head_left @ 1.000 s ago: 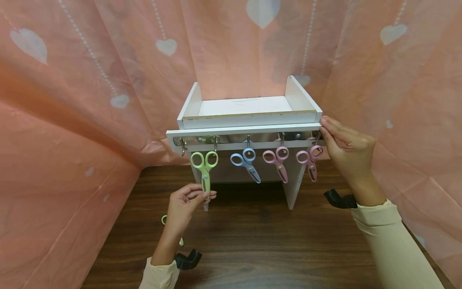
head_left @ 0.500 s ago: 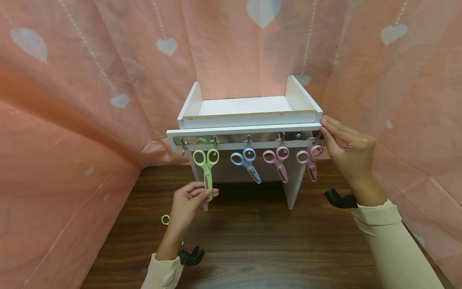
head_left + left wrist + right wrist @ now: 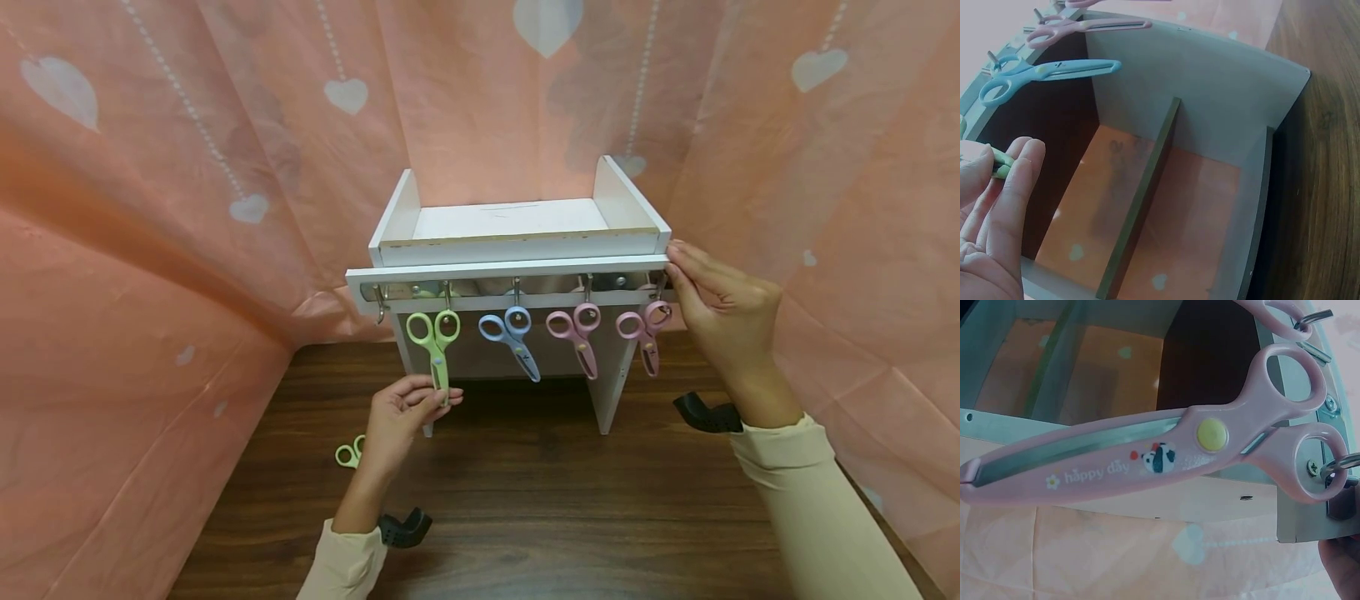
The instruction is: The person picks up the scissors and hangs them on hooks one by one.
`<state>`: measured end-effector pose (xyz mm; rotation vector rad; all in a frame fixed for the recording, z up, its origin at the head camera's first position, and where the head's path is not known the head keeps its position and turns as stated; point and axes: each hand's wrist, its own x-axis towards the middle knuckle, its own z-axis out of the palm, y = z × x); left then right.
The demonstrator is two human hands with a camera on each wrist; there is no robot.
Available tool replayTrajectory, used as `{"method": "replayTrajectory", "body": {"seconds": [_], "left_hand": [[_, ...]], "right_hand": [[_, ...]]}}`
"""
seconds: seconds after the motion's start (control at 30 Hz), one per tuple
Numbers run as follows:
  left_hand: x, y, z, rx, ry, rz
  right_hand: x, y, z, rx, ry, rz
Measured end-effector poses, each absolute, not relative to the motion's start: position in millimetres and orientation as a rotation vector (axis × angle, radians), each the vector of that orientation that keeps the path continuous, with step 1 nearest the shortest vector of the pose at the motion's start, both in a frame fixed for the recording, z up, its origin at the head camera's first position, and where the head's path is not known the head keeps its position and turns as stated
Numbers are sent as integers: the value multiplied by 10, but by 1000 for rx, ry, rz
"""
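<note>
My left hand [image 3: 397, 421] pinches the blade end of upright light-green scissors [image 3: 438, 358] between thumb and fingers. Their right handle loop lies at the second hook from the left; whether the hook passes through it, I cannot tell. In the left wrist view only the green tip [image 3: 1001, 164] shows between the fingertips. With thumb and fingers, my right hand [image 3: 723, 308] grips the right end of the white hook rail [image 3: 465, 272]. Beside that hand hang pink scissors [image 3: 645, 332], seen close in the right wrist view. Another pink pair [image 3: 576, 333] and blue scissors [image 3: 513, 337] hang further left.
The leftmost hook [image 3: 379, 302] carries nothing. A white shelf unit [image 3: 525, 250] stands behind the rail, its side panels reaching down to the dark wood surface [image 3: 540, 508]. More green scissors [image 3: 347, 456] lie there, partly behind my left forearm. Pink cloth surrounds the area.
My left hand has shifted right and slightly up with the green scissors, bringing their right loop in line with the second hook. More of the lying scissors shows. My right hand stays put.
</note>
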<state>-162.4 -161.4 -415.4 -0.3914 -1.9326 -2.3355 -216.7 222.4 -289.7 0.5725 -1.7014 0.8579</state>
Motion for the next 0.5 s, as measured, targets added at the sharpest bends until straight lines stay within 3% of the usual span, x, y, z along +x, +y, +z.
{"method": "replayTrajectory", "body": {"seconds": [0.5], "left_hand": [[-1668,-1512,-4150,-434,-1947,-2382]], "right_hand": [[-2169,2247,-2907,582,-1721,847]]}}
